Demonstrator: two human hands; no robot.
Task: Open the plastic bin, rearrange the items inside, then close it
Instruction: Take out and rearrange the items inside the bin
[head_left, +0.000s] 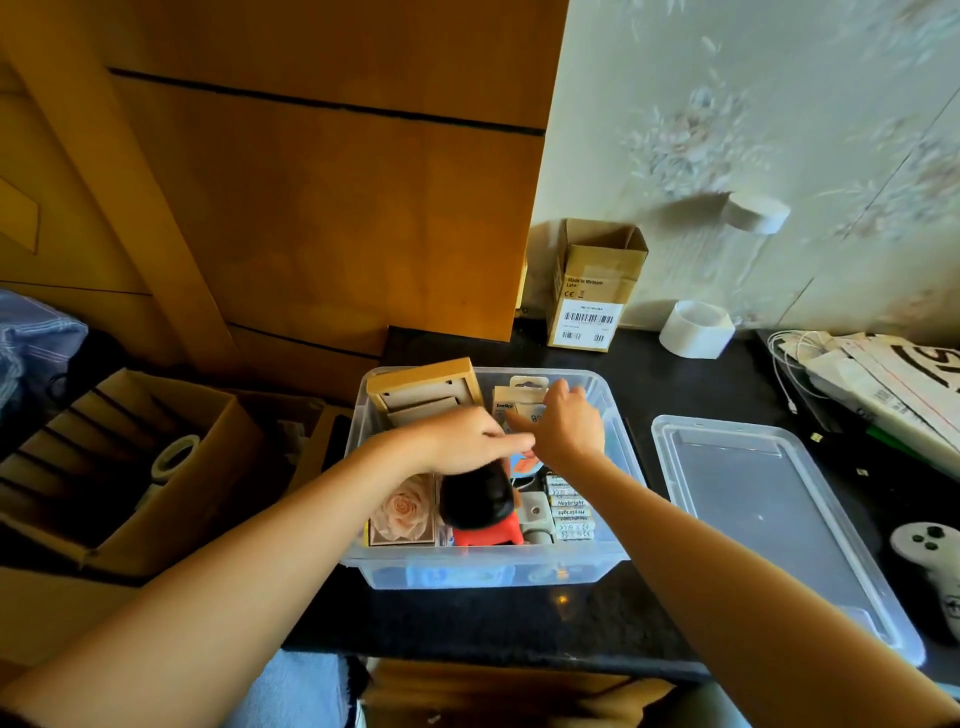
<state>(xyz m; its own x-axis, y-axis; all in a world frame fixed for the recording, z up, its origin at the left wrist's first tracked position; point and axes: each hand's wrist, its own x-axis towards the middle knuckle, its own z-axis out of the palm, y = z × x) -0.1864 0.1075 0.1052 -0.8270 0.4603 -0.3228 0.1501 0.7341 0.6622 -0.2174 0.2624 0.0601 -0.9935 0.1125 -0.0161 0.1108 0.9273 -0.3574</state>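
Observation:
The clear plastic bin (488, 571) stands open on the dark counter, its lid (769, 519) lying flat to its right. Inside are a wooden frame (423, 387) at the back left, white hanging packets (524, 402) at the back, a rose-printed box (405, 512), a figure with a black head and red body (480, 506) and packs of white batteries (569, 514). My left hand (467, 441) reaches over the figure's head, fingers pointing right. My right hand (566, 421) is curled on the white packets at the back.
A small cardboard box (592, 291) and a white tape roll (696, 330) stand behind the bin by the wall. Papers and cables (872, 384) lie at the right, a game controller (930, 551) beyond the lid. An open carton (145, 467) sits to the left.

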